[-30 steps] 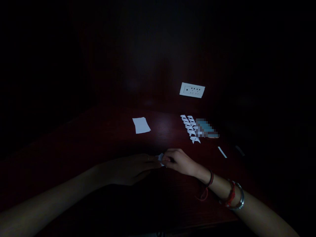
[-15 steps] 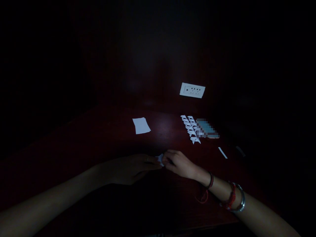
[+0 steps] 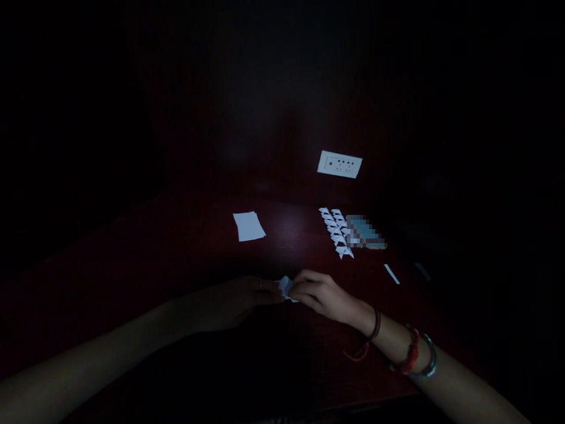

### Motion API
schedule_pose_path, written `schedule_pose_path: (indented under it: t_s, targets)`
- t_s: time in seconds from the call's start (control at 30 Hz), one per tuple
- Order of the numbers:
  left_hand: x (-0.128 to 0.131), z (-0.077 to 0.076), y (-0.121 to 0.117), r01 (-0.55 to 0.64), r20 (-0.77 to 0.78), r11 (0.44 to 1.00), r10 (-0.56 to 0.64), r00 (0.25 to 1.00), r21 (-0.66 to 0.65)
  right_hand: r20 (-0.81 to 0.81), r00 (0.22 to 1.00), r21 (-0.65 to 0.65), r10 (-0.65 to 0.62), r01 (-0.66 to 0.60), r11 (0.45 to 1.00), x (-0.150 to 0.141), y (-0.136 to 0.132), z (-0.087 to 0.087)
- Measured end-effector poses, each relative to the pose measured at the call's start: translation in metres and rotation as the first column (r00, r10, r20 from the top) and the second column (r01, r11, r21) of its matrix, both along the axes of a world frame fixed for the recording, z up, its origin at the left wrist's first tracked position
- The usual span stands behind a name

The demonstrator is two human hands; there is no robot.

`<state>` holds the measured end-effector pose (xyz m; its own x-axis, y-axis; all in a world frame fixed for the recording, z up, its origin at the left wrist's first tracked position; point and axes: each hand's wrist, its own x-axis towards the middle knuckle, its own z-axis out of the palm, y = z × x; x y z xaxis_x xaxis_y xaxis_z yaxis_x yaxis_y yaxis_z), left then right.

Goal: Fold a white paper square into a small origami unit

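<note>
The scene is very dark. My left hand (image 3: 229, 300) and my right hand (image 3: 324, 294) meet at the middle of a dark red table (image 3: 176, 259). Both pinch a small white folded paper piece (image 3: 286, 287) between their fingertips, just above the tabletop. My right wrist wears dark and red bands and a metal bangle. Beyond my right hand lie two rows of several small folded white paper pieces (image 3: 335, 231). A flat white paper rectangle (image 3: 249, 226) lies further back, to the left.
A white wall socket plate (image 3: 339, 164) sits on the dark wall behind the table. A blurred-out flat object (image 3: 365, 232) lies beside the folded pieces. A thin white paper strip (image 3: 391, 274) lies to the right, with a dim sliver further right.
The paper piece shows a little more between my fingertips, and my right-hand fingers have shifted on it. The view has drifted slightly, so the things on the table sit a bit further left.
</note>
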<state>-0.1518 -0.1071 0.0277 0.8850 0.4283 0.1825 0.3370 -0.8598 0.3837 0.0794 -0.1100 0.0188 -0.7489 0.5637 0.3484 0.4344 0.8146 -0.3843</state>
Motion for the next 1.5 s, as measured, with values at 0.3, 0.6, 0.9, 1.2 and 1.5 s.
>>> schedule_pose_path:
  t_s: [0.3,0.6,0.9,1.2,1.5]
  targets:
    - [-0.005,-0.001,0.001,0.004,0.016,1.000,-0.004,1.000,-0.020,0.130,0.989,0.010,0.067,-0.069,0.998,0.004,-0.002,0.008]
    - [-0.010,-0.003,0.000,0.016,0.002,0.999,-0.016,1.000,-0.030,0.096,0.980,-0.113,0.172,-0.161,0.980,0.015,0.006,0.005]
    - [-0.010,-0.005,0.000,0.025,0.001,0.999,-0.025,1.000,0.027,0.096,0.992,-0.003,0.077,-0.077,0.997,0.013,0.007,0.005]
    - [-0.005,-0.005,0.004,0.045,0.024,0.999,-0.045,0.999,0.016,0.117,0.992,-0.003,0.056,-0.056,0.998,0.005,0.006,0.004]
    - [-0.012,-0.015,0.011,0.034,0.030,0.999,-0.034,0.999,0.016,0.063,0.996,-0.006,0.060,-0.060,0.998,0.019,0.012,0.006]
